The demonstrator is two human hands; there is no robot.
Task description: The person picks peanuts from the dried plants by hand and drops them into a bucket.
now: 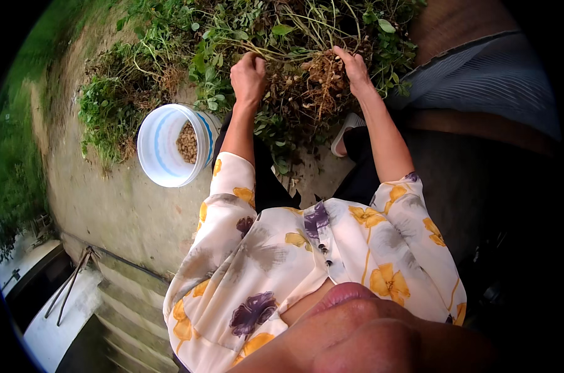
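Observation:
My left hand [248, 77] is closed around the stems of a peanut plant at the top centre. To its right, my right hand [355, 70] touches the plant's root clump [326, 77], where several peanut pods hang among brown roots; its thumb or index finger points up along the stems. More uprooted peanut plants [170, 28] with green leaves are heaped beneath and behind both hands. A white plastic bucket [168, 179] lies open towards the view, left of my left forearm, with loose peanuts [187, 143] in it.
A smaller bunch of plants [105, 112] rests on the concrete ground [123, 205] behind the bucket. Blue-grey ribbed material [487, 79] is at the right. My slipper [352, 126] shows under the heap. Concrete steps [133, 298] descend at lower left.

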